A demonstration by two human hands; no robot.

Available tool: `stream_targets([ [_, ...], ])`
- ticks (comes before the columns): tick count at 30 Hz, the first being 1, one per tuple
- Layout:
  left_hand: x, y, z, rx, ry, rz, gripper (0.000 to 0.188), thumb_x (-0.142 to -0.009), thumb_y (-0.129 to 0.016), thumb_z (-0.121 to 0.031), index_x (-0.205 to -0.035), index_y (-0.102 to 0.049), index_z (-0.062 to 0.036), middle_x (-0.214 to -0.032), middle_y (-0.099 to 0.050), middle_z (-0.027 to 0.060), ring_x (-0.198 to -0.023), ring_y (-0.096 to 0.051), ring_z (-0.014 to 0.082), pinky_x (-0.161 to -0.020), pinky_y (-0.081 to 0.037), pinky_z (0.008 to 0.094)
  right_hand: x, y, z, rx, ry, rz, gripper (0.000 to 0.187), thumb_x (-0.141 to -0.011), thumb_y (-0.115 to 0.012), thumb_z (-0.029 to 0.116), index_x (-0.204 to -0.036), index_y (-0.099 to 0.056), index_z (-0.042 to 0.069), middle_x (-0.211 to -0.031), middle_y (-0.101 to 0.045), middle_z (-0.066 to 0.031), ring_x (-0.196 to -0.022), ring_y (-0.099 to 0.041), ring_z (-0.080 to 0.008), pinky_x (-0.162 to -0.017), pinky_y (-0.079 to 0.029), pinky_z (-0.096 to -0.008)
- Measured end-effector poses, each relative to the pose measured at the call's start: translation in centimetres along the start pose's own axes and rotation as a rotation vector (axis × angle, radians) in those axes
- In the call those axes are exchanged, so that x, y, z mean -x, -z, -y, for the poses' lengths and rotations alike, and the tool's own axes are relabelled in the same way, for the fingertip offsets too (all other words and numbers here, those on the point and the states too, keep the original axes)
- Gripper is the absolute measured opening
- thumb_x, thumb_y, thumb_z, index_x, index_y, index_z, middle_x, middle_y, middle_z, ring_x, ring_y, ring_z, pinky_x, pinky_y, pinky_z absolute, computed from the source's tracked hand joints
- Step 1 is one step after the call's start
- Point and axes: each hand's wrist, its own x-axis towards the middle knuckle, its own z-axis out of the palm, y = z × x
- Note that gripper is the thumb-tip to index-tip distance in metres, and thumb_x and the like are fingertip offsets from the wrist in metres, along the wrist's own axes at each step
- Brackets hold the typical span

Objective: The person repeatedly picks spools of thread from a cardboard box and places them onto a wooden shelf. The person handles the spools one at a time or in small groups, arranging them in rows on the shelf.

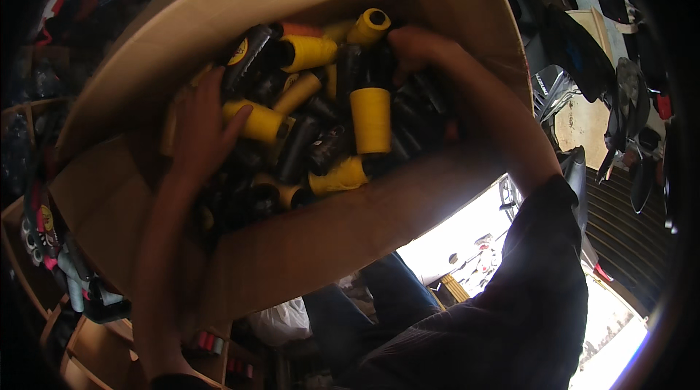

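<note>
Both my arms reach into a large cardboard box filled with yellow and black thread cones lying in a jumble. My left hand is open along the box's left inside, thumb spread from the fingers, with the thumb against a yellow thread cone. At the far right of the pile, my right hand bends down among dark cones, next to a yellow thread cone; its fingertips are in shadow. A larger yellow thread cone rests mid-pile. An orange thread cone shows at the back.
Wooden shelving with small coloured spools stands at lower left. A white plastic bag lies below the box. Dark items hang along the right wall. Bright light enters at lower right.
</note>
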Motion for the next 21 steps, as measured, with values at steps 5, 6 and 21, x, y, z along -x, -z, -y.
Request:
stream_targets([
  [5, -1.1, -2.1, -1.0, 0.046, 0.081, -0.058, 0.07, -0.092, -0.071, -0.031, -0.142, -0.04, 0.0065, -0.138, -0.047, 0.0285, -0.121, -0.054, 0.0469, -0.102, -0.045, 0.0506, 1.2, -0.3, -0.1, 0.014, -0.075, -0.012, 0.044, -0.065, -0.087, 0.018, -0.101, -0.071, -0.001, -0.098, -0.073, -0.0186, -0.095, -0.071, -0.0355, -0.083, -0.057, -0.0437],
  [6, -1.4, -2.4, -0.9, 0.028, 0.085, -0.084, 0.068, -0.091, -0.072, -0.03, -0.141, -0.041, 0.0065, -0.136, -0.047, 0.0282, -0.119, -0.055, 0.0469, -0.1, -0.046, 0.0507, 1.8, -0.3, -0.1, 0.033, -0.074, 0.01, 0.047, -0.065, -0.087, 0.019, -0.103, -0.07, -0.001, -0.099, -0.073, -0.0188, -0.096, -0.071, -0.036, -0.084, -0.057, -0.0438],
  [21, -0.5, 2.8, -1.4, 0.123, 0.119, -0.119, 0.05, -0.075, -0.076, -0.008, -0.121, -0.055, -0.0046, -0.116, -0.063, 0.0194, -0.112, -0.061, 0.0402, -0.094, -0.049, 0.047, 7.6, -1.4, 7.6, 0.352, -0.094, -0.069, 0.059, -0.078, -0.08, 0.026, -0.124, -0.057, -0.003, -0.107, -0.071, -0.0206, -0.104, -0.069, -0.0367, -0.087, -0.056, -0.0451],
])
